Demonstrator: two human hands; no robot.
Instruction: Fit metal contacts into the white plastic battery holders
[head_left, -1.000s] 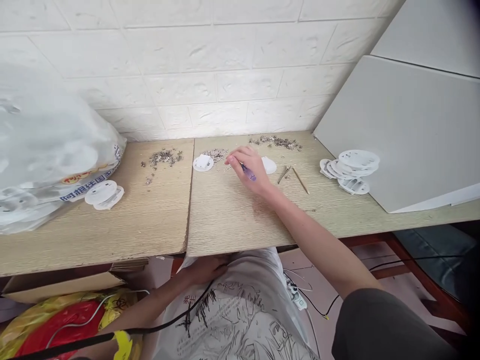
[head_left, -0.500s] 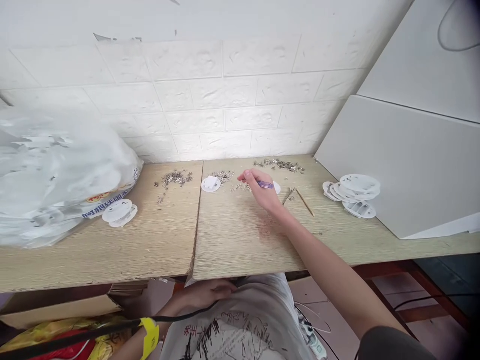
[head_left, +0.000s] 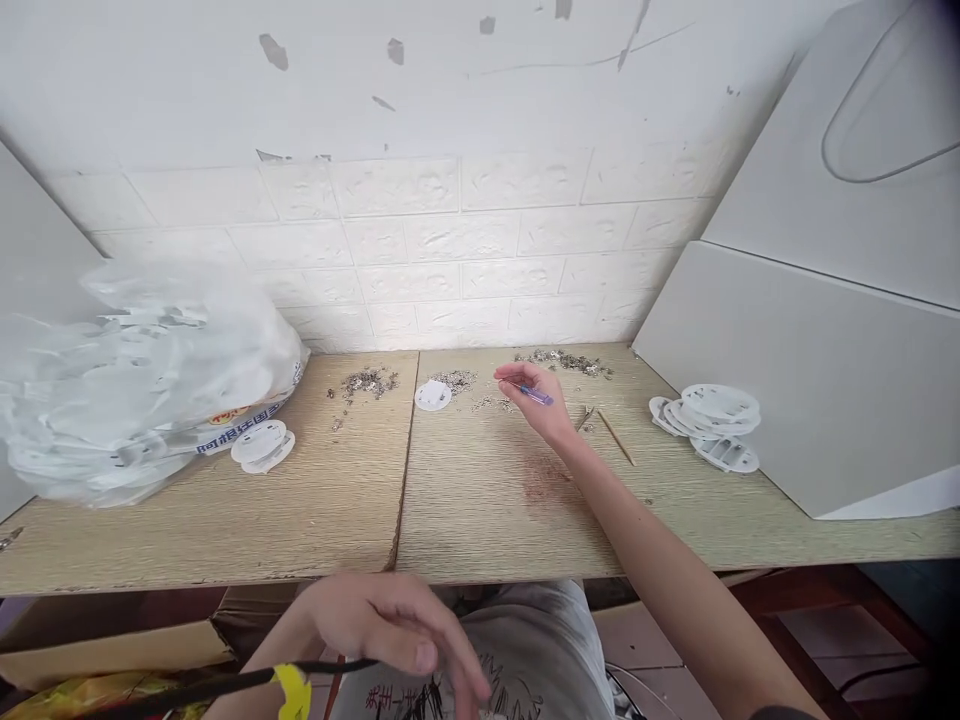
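My right hand (head_left: 534,398) is closed around a purple screwdriver-like tool (head_left: 537,395), held above the table beside small metal bits. Over my lap, at the table's front edge, my left hand (head_left: 397,630) has its fingers apart and holds nothing. A round white disc (head_left: 433,396) lies left of my right hand, next to a pile of tiny metal parts (head_left: 456,380). Just right of that hand, a thin wooden stick (head_left: 616,438) and what look like tweezers (head_left: 584,417) rest on the table (head_left: 480,520).
On the left stands a big plastic bag (head_left: 165,370) of white pieces, with a few white discs (head_left: 262,446) before it. More discs are stacked (head_left: 716,412) at the right, by a grey panel (head_left: 810,370). Metal parts (head_left: 369,382) lie near the brick-patterned wall (head_left: 420,240).
My left hand has risen from my lap towards the table edge, its fingers now apart. The view has tilted up, and the purple tool shows more clearly in my right hand.
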